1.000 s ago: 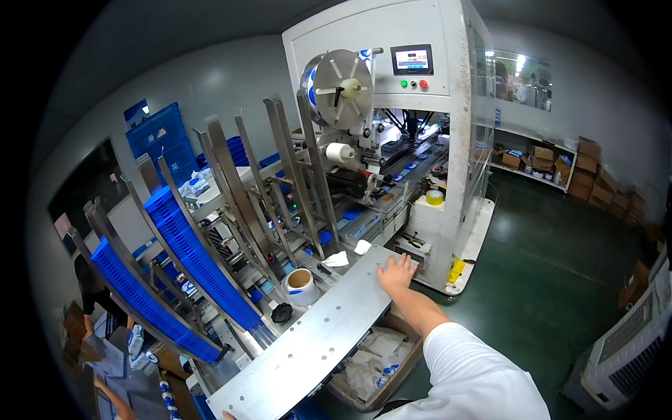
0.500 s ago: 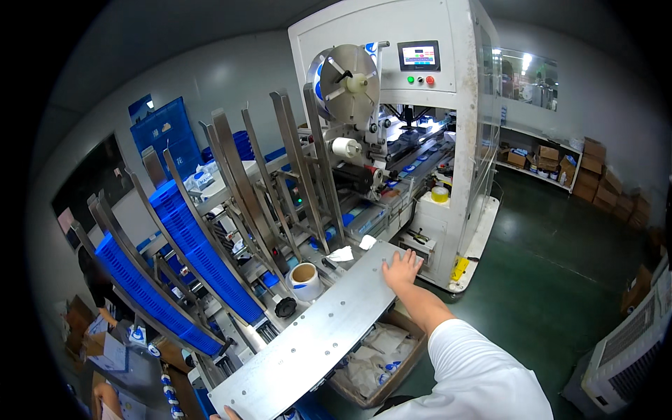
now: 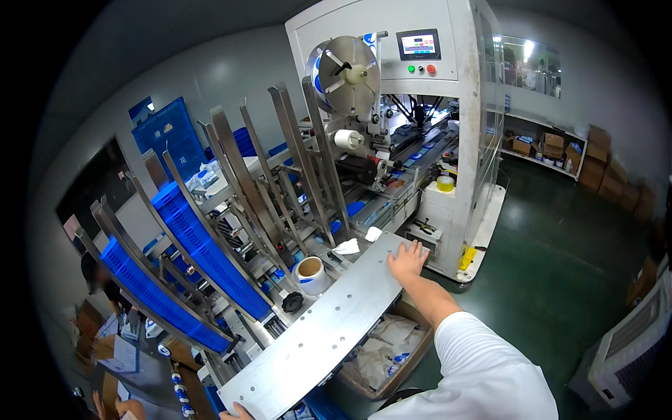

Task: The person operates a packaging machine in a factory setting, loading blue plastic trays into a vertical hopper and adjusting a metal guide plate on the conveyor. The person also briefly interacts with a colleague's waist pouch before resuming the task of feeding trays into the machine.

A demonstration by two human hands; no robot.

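My right hand [image 3: 408, 261] lies with fingers spread on the far end of a long, bare metal plate [image 3: 315, 327] with several screw heads. At the near left corner of the plate is my left hand [image 3: 236, 413], mostly cut off by the lower edge. The fingers that show there are apart and rest on the plate. Beside the plate stand a white roll with a cardboard core [image 3: 310, 274] and a black knob [image 3: 292, 302]. Crumpled white pieces [image 3: 347, 246] lie near its far end.
Stacked blue baskets [image 3: 210, 255] stand between upright metal rails at left. A white machine [image 3: 378, 21] with a label reel [image 3: 351, 75] rises ahead. Below the plate is a carton of white bags [image 3: 381, 350]. Co-workers' hands [image 3: 115, 404] show at lower left; an air cooler [image 3: 623, 343] stands right.
Both my hands stay on the plate. The view has shifted slightly. The black arms inside the machine and blue pieces on its belt have moved. The co-workers at left have changed position.
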